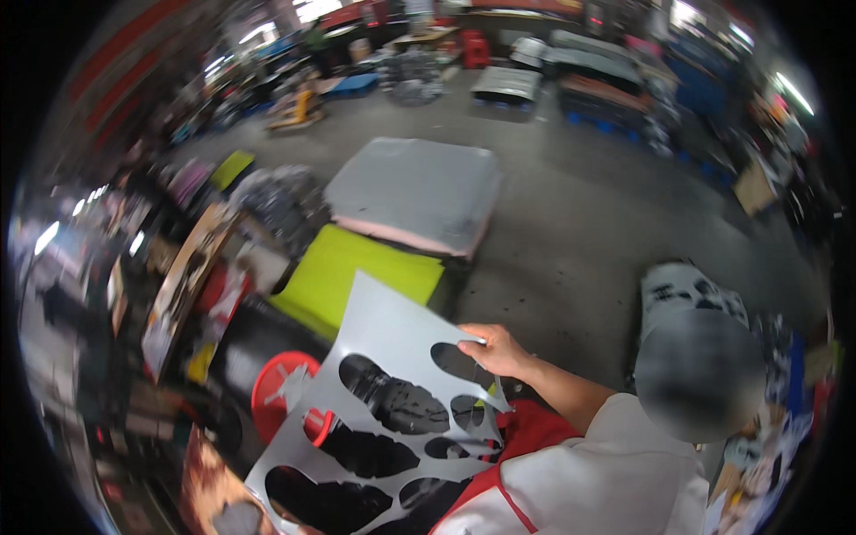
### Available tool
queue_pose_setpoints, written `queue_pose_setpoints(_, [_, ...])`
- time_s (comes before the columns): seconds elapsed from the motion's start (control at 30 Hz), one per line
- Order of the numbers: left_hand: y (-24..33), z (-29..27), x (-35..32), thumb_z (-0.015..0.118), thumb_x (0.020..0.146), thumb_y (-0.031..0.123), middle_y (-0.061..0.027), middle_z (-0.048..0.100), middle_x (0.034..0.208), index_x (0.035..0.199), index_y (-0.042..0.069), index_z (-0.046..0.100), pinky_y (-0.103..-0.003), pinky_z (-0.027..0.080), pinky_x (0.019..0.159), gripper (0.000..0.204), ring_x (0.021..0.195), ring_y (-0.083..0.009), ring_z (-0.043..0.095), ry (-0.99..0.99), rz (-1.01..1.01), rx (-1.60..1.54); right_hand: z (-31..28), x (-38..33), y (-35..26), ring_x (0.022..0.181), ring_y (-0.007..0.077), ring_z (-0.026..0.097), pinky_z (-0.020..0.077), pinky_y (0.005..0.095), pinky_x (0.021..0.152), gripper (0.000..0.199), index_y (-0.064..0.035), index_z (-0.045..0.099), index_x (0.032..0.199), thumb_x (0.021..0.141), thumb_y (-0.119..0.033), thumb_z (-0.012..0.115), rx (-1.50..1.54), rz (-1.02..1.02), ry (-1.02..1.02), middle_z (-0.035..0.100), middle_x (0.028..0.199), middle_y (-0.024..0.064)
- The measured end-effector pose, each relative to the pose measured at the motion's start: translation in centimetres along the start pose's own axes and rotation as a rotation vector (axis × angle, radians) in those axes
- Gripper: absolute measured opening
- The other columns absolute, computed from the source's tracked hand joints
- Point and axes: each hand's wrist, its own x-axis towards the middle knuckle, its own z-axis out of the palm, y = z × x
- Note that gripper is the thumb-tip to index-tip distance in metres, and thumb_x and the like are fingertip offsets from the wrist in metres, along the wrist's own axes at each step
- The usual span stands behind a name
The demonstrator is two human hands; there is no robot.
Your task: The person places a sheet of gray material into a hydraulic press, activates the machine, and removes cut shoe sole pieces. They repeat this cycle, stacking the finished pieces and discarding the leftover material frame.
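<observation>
My right hand (499, 349) grips the right edge of a pale grey sheet (383, 312), beside one of its holes. Several large oval cut-outs run through the sheet, and thin strips join them. Its upper corner points away from me, and the sheet slopes down toward the lower left. Dark surfaces show through the openings. My left hand does not show. Next to the sheet's left edge is a red round rim (267, 392) with grey pieces in its middle, at the end of a black rounded thing (259, 343).
Beyond the sheet lie a yellow-green sheet (325, 267) and a wide stack (415, 183) with a grey top. Clear plastic bundles (281, 196) sit to its left. A pile of cut-out white sheets (682, 290) stands right, partly behind a blurred round patch. Grey floor (571, 214) stretches between.
</observation>
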Motion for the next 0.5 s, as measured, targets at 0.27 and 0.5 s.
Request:
queue_pose_setpoints(0.27, [7.2, 26.7, -1.3, 0.058, 0.094, 0.034, 0.0028, 0.05, 0.07, 0.121, 0.001, 0.061, -0.025, 0.033, 0.052, 0.042, 0.062, -0.009, 0.042, -0.684, 0.371, -0.14, -21.7, -4.4, 10.5, 0.071, 0.0086, 0.054, 0.0458, 0.0264, 0.065, 0.03, 0.0013, 0.062, 0.112, 0.088, -0.017, 0.062, 0.084, -0.005, 0.552, 0.065, 0.081, 0.0029])
queue_pose_setpoints(0.5, [19.6, 53.8, -11.5, 0.053, 0.097, 0.023, 0.0049, 0.042, 0.055, 0.108, 0.004, 0.059, -0.02, 0.026, 0.042, 0.023, 0.045, -0.003, 0.036, -1.389, 0.521, -0.371, -37.5, -13.6, 16.5, 0.05, 0.0059, 0.043, 0.0319, 0.0258, 0.043, 0.02, -0.003, 0.065, 0.1, 0.088, -0.018, 0.065, 0.314, 0.329, 1.167, 0.055, 0.066, -0.0001])
